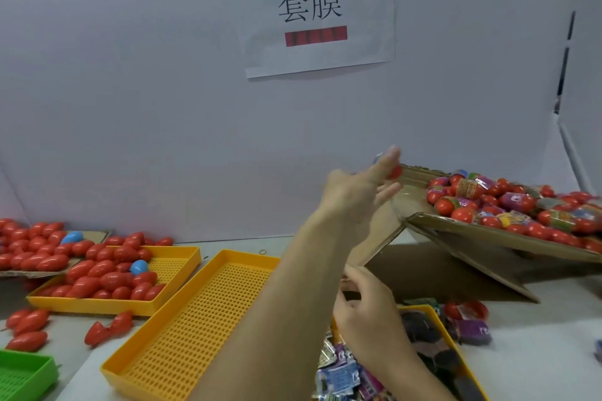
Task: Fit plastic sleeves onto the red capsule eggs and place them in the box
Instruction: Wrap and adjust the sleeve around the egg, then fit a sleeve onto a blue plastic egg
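At the near left corner sits a green perforated tray (22,374), and beside it loose red capsule eggs (27,325) lie on the white table (553,312). Farther back on the left, more red eggs with a blue egg (72,237) among them are heaped on a flat cardboard sheet (19,272). Next comes a yellow tray (97,304) holding red eggs and a second blue one, then a longer yellow perforated tray (195,329) with nothing in it. The left hand (358,192) reaches up and far toward the cardboard box (472,238), its fingers pinching a sleeved red egg (394,172) just at the box's left edge; motion blur hides the finer grip. Nearer, the right hand (368,309) hovers over a pile of printed plastic sleeves (345,374) in another yellow tray (456,352), fingers curled, but whether they grip a sleeve I cannot tell. The tilted box on the right is filled with sleeved eggs (521,208). A paper sign (319,10) hangs on the white back wall (130,91).
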`<action>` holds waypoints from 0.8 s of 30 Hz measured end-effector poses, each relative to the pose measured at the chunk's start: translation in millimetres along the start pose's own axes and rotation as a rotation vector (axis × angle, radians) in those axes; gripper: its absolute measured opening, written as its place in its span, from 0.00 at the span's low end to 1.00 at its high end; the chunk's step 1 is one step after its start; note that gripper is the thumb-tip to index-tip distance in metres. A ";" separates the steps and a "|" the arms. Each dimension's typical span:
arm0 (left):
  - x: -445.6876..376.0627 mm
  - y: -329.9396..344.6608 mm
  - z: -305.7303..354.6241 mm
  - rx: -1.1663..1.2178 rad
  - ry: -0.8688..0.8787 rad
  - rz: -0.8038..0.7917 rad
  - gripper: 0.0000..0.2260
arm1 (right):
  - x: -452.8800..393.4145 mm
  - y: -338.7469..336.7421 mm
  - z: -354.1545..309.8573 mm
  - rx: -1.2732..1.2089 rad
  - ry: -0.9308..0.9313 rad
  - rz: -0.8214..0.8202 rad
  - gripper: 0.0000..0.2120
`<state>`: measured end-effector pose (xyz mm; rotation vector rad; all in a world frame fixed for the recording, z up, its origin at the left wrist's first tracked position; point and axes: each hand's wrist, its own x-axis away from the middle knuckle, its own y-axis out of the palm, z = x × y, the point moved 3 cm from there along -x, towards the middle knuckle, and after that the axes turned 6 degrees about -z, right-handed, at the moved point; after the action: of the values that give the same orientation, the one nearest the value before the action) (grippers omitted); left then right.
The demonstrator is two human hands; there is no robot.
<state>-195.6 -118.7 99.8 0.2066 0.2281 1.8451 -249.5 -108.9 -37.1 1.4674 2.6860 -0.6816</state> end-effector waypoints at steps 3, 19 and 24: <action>-14.0 40.7 -4.1 -0.043 -0.009 -0.131 0.21 | 1.8 2.9 9.4 0.076 0.016 0.038 0.09; -2.4 -266.7 -34.1 -1.301 0.061 0.595 0.19 | 3.4 2.2 -5.0 0.085 -0.121 -0.026 0.12; -10.6 -344.3 -1.7 -1.680 -0.179 0.584 0.06 | 3.8 2.9 -7.7 0.114 -0.148 -0.027 0.11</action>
<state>125.4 -33.9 7.9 -0.7989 -1.6104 1.9496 -247.8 -101.7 -32.0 1.3458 2.5991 -0.9203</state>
